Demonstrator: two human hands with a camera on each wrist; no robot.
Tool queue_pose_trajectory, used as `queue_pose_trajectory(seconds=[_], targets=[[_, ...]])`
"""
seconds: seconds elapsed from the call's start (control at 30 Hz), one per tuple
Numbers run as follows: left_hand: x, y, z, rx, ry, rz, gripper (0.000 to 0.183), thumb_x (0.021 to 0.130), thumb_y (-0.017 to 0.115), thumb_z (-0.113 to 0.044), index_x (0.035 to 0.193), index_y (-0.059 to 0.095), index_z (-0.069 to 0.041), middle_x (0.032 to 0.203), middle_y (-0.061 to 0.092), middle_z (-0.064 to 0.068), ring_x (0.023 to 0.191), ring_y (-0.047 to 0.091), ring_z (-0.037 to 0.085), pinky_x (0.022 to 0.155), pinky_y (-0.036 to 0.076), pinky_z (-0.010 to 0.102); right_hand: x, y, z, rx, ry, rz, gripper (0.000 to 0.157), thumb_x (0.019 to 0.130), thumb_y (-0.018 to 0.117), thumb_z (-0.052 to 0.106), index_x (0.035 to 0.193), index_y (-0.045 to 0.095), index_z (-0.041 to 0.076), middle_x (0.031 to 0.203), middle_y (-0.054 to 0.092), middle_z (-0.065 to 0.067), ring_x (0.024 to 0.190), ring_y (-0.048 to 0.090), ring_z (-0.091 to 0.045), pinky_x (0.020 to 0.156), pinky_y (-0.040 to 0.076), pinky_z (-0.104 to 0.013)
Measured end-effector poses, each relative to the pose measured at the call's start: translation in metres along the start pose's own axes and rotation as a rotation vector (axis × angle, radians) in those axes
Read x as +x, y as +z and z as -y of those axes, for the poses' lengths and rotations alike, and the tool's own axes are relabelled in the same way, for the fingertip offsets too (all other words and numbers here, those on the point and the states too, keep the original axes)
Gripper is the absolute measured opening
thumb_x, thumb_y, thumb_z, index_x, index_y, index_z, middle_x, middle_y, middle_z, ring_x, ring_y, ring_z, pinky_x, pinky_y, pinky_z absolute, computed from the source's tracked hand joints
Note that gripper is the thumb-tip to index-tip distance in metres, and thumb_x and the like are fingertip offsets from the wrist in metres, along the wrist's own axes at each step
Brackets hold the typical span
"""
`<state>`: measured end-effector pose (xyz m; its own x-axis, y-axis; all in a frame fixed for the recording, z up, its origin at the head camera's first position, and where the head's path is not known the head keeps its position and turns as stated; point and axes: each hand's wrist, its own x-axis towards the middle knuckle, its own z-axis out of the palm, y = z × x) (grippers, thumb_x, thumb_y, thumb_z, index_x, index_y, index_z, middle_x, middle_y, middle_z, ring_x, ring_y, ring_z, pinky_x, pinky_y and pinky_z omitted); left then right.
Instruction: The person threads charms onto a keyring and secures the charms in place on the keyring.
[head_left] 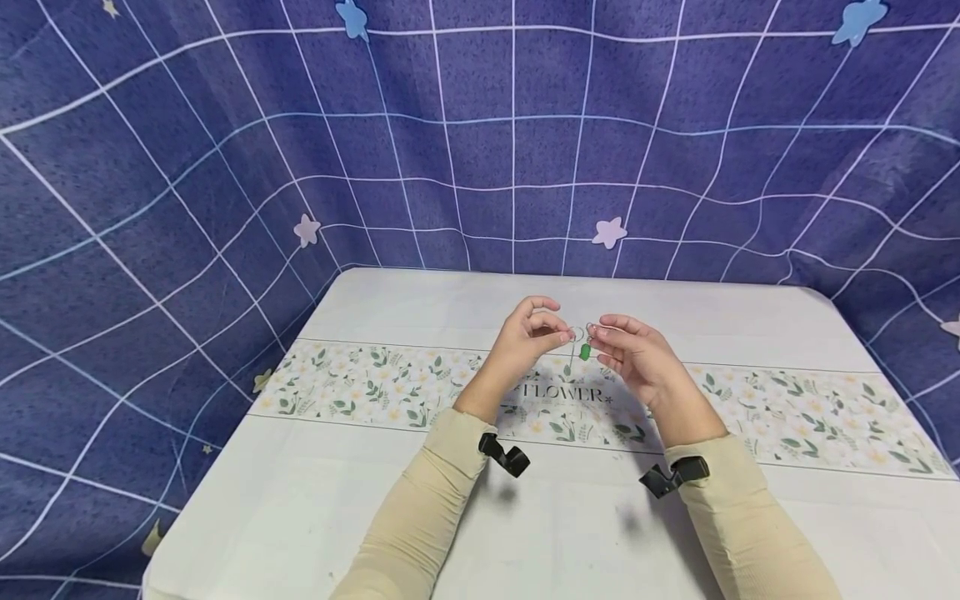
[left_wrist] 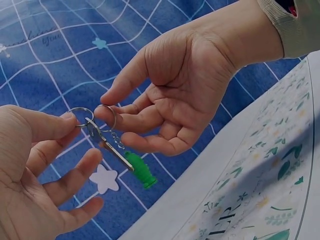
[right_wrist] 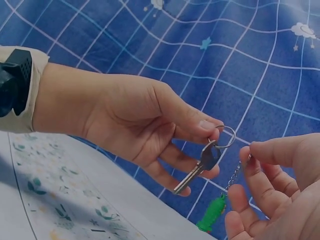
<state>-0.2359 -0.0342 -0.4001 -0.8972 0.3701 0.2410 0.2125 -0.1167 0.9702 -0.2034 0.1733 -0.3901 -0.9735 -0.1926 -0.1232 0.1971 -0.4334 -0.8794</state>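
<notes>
Above the table my left hand [head_left: 525,335] pinches a thin metal key ring [right_wrist: 234,136] between thumb and index finger. From that ring hangs a silver key [right_wrist: 192,176], its blade pointing down. Facing it, my right hand [head_left: 637,354] pinches a second ring [left_wrist: 115,119] with thumb and index finger. A short chain [left_wrist: 118,139] joins this ring to a small green charm [left_wrist: 140,170], which dangles below the fingers. In the left wrist view the two rings sit side by side, and the key's tip overlaps the charm.
A white table [head_left: 300,500] lies under both hands, crossed by a floral printed band [head_left: 360,385] with the word FLOWER. Dark blue grid-patterned cloth [head_left: 480,150] with stars hangs behind and at the sides. Black straps with small cameras [head_left: 504,455] sit on both wrists.
</notes>
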Motion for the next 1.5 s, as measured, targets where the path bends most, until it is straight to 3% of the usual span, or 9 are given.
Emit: queue_pose_trajectory(seconds=[0.13,0.37,0.73,1.5], targets=[[0.0,0.001,-0.003,0.012,-0.01,-0.01,0.037,0.094,0.069,-0.001,0.127,0.051,-0.007,0.091,0.07,-0.005,0.093,0.065,0.017,0.092,0.054,0.033,0.0,0.003,0.0,0.013,-0.025,0.003,0.016,0.099,0.06,-0.002,0.1,0.065,0.013,0.092,0.076,0.003,0.086,0.072,-0.011,0.075,0.056,-0.024],[-0.001,0.002,-0.005,0.005,-0.014,-0.019,0.038,0.094,0.069,0.0,0.126,0.052,-0.007,0.09,0.07,-0.006,0.09,0.066,0.016,0.091,0.054,0.033,0.0,0.005,-0.001,0.004,-0.068,0.002,0.018,0.098,0.059,-0.005,0.1,0.063,0.013,0.092,0.075,0.002,0.086,0.071,-0.01,0.073,0.055,-0.022],[0.0,-0.003,-0.004,-0.054,-0.004,0.01,0.039,0.095,0.064,0.006,0.13,0.047,0.002,0.09,0.069,-0.005,0.091,0.065,0.014,0.092,0.054,0.033,0.0,0.01,-0.005,-0.028,-0.128,0.007,0.019,0.096,0.059,-0.009,0.104,0.062,0.007,0.093,0.072,0.001,0.081,0.068,-0.01,0.067,0.055,-0.02],[0.001,-0.001,-0.003,-0.089,-0.031,0.059,0.04,0.095,0.06,0.01,0.131,0.046,-0.003,0.091,0.066,0.0,0.088,0.066,0.016,0.094,0.054,0.035,0.003,0.01,-0.012,-0.081,-0.198,0.042,0.023,0.093,0.06,-0.013,0.103,0.063,0.009,0.091,0.071,0.0,0.083,0.067,-0.011,0.073,0.057,-0.024]])
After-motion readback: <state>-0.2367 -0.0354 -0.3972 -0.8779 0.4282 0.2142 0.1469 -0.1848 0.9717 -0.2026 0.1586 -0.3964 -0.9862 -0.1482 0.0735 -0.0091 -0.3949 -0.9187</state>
